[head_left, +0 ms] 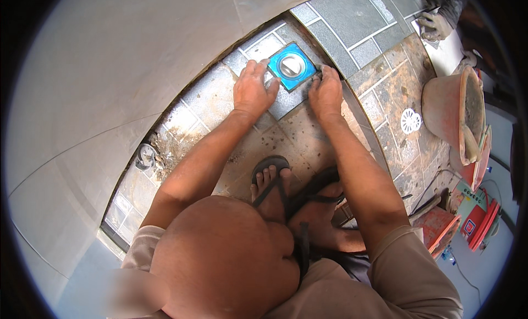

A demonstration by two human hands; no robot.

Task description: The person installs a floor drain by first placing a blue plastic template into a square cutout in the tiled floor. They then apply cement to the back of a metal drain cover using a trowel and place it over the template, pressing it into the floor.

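A square floor drain with blue film on its face and a round metal opening in the middle rests on the tiles ahead of me. My left hand grips its left side, fingertips along the edge and thumb near the lower corner. On the opposite side, my right hand has its fingers curled at the right corner. Both hands touch the drain's rim. The drain's underside is hidden from view.
A white round drain cover lies on dirty tiles to the right. Beyond it stand a mortar-stained bucket, an orange bucket and a red-and-green case. A co-worker's gloved hand is at far right. Rubble surrounds a ring at left, beside the wall.
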